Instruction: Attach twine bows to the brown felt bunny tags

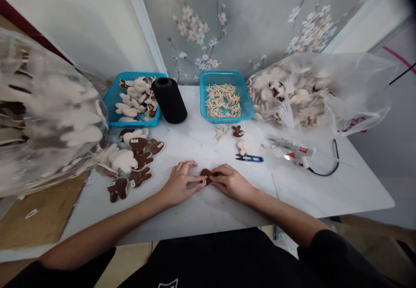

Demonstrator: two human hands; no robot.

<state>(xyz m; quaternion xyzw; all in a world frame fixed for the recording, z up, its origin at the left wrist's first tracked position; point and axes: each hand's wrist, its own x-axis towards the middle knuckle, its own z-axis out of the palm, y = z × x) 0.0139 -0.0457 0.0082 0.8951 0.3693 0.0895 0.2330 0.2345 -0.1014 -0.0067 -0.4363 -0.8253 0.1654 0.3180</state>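
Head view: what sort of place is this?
Probably a small craft workshop or home assembly spot: soft rabbit-shaped pieces lie heaped on the table, near a blue tray of short sticks and what looks like a glue gun.

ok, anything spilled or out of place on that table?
Yes, one thing: some pale sticks lie loose on the table, just on the wearer's side of the blue tray that holds many more. Could be spillage, could be set out deliberately.
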